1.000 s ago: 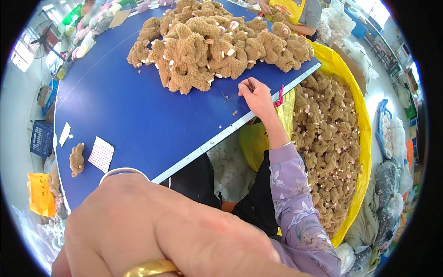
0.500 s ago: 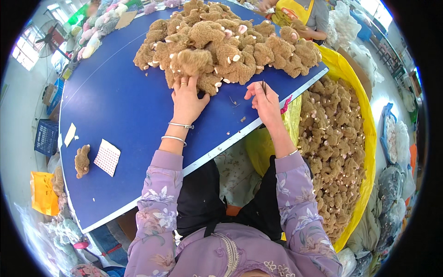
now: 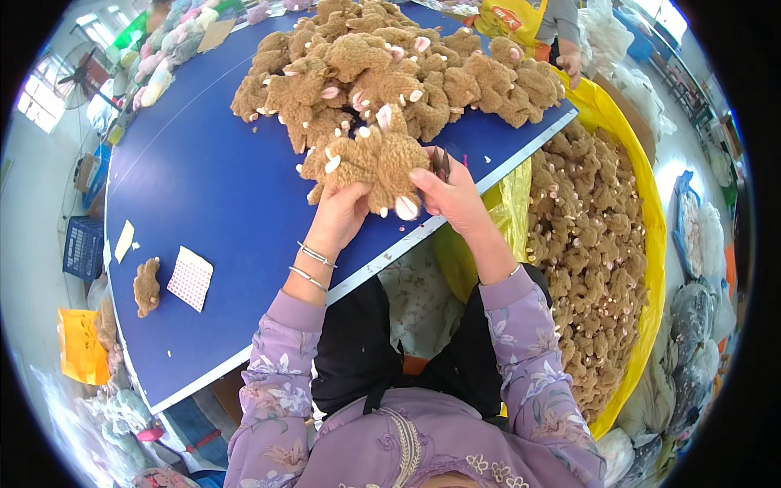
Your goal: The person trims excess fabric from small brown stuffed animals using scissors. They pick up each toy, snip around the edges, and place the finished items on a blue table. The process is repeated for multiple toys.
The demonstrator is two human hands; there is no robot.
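A brown fuzzy plush toy piece (image 3: 378,167) with whitish and pink ears and tips is held up over the near edge of the blue table. My left hand (image 3: 342,213) is closed on its lower left, the thumb on top and the other fingers hidden under it. At its right side my right hand (image 3: 449,193) pinches it too, with dark thread snips (image 3: 440,163) sticking up from between the fingers. Just beyond lies a large heap of similar plush pieces (image 3: 358,61), partly hidden by the held one.
To my right a yellow sack (image 3: 652,268) is full of brown plush pieces. On the blue table (image 3: 220,195) at left lie a single plush piece (image 3: 147,287) and a patterned white sheet (image 3: 190,278). Another person's hand (image 3: 569,63) shows at the far right.
My left hand has drawn a plush piece off the heap toward me. My right hand has come in from the right, snips still in it, and now grips the piece too.
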